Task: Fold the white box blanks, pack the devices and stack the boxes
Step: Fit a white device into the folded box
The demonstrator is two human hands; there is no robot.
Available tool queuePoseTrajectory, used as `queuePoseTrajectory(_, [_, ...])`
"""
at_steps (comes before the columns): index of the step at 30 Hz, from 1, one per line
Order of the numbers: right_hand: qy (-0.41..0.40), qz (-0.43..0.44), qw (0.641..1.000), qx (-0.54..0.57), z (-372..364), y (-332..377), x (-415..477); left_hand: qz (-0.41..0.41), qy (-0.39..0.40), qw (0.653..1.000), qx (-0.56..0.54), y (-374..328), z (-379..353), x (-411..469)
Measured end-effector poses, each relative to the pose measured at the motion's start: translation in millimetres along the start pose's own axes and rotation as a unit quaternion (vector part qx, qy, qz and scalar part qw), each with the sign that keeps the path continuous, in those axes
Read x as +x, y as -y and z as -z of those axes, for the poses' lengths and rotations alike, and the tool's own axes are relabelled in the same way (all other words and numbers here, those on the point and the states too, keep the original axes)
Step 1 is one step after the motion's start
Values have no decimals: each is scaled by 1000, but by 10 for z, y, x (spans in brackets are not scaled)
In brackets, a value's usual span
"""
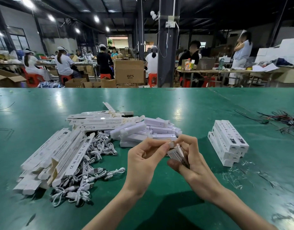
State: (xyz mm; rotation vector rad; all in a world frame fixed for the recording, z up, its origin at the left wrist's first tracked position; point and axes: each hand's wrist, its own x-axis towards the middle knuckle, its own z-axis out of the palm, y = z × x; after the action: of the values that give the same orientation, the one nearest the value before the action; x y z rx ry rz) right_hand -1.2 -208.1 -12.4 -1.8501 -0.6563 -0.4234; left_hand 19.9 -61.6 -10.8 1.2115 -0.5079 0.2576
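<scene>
White printed cardboard, a narrow box, sits in the middle of the head view, held just above the green table top. The right hand grips it, fingers curled over one side and thumb pressed under the near side. Most of its length is hidden in that palm. Its long axis seems to run from the palm up and away, so the top end points at the left hand. That hand's thumb and forefinger pinch the small end flap; its other fingers are loosely curled.

I judge that closing this flap is the step in hand, and the left hand is the nearer one for it.

The finished box stack stands to the right, nearer the right hand. Flat white box blanks, white cables and white plastic bar devices lie left and far.
</scene>
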Motion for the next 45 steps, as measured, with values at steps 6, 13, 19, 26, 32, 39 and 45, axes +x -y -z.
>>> queuePoseTrajectory(6, [3, 1, 1000, 1, 3, -5, 0, -1, 7, 1000, -3, 6, 8, -3])
queuePoseTrajectory(13, [6, 10, 1000, -10, 2, -4, -2, 9, 1, 1000, -11, 6, 15, -4])
queuePoseTrajectory(19, [-2, 16, 1000, -14, -10, -46, -9, 4, 3, 1000, -12, 14, -1, -7])
queuePoseTrajectory(26, [0, 26, 999, -27, 2, -64, 3, -34, 45, 998, 29, 23, 13, -28])
queuePoseTrajectory(32, [5, 31, 999, -42, 6, -73, -11, -157, 68, 970, 173, 155, 43, -41])
queuePoseTrajectory(39, [73, -48, 979, -186, 33, -188, 21, -28, -64, 993, 96, 250, 136, 69])
queuePoseTrajectory(45, [151, -141, 961, -186, 57, -275, 26, 68, -208, 976, -9, 343, 435, 306])
